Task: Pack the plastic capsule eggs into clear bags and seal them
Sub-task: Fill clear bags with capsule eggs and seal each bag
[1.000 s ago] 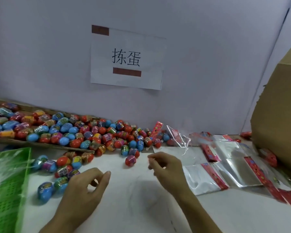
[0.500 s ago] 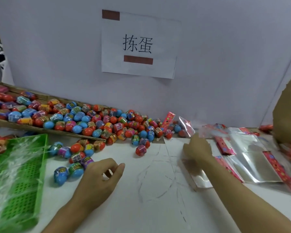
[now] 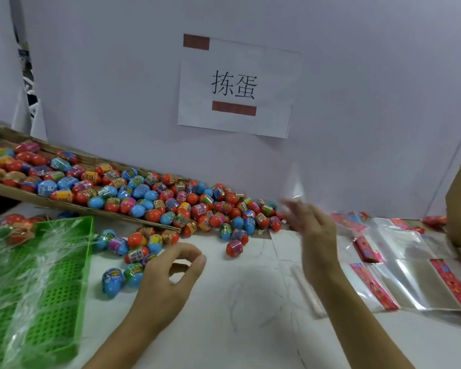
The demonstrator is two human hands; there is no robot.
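Eggs [image 3: 133, 265] lie just beyond left fingers [image 3: 189, 255].

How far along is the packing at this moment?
Done: wrapped eggs seem to lie at the green tray's far end, though blur hides detail. In hand: the right hand is raised and blurred, apparently lifting a clear bag; the left hand rests by loose eggs, holding nothing. Left: a big egg pile and many flat bags.
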